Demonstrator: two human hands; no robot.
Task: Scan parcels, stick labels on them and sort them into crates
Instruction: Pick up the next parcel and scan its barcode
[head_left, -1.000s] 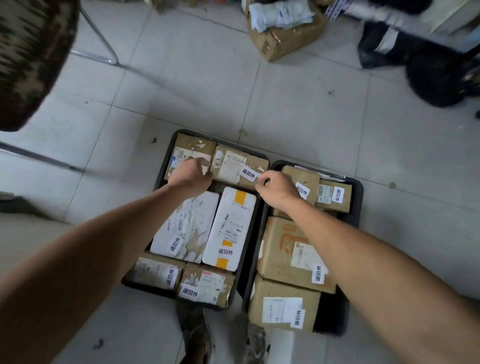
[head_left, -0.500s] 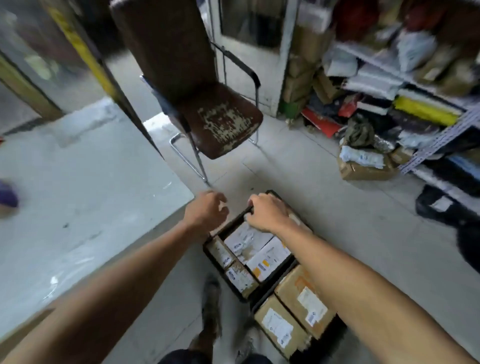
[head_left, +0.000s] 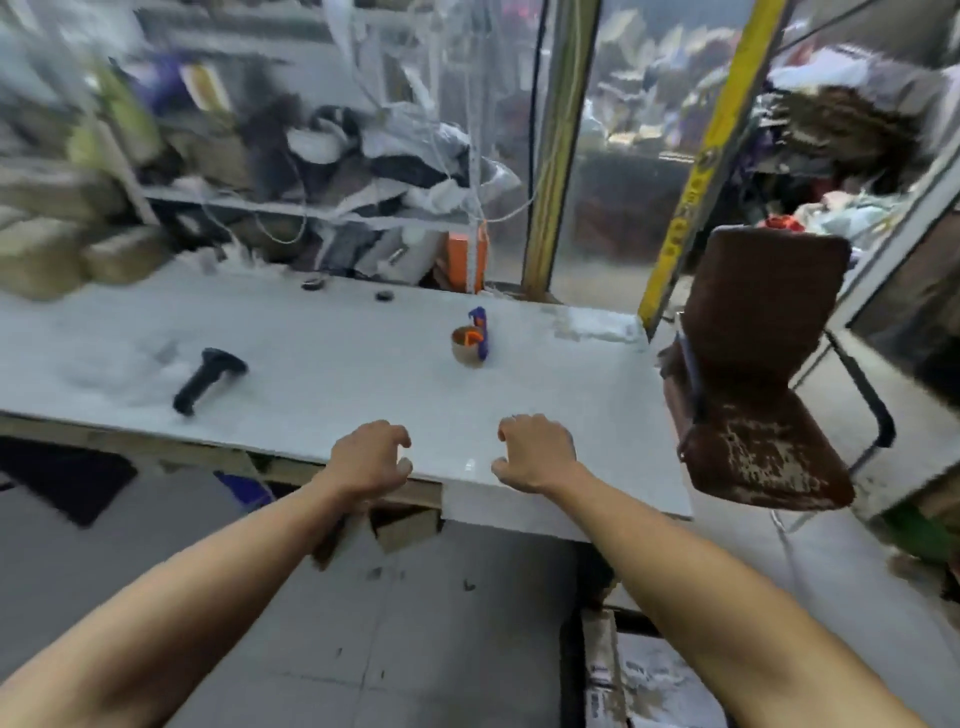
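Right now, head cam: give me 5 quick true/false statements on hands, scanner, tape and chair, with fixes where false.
1. Both hands hold nothing. True: the left hand and right hand hang loosely curled over the near edge of the table.
2. The scanner stands upright in a cradle. False: the black scanner lies on its side on the tabletop.
3. The tape dispenser sits to the right of the scanner. True.
4. The right hand grips the tape dispenser. False: the dispenser sits apart, farther back on the table.
5. The brown chair stands at the table's right end. True.
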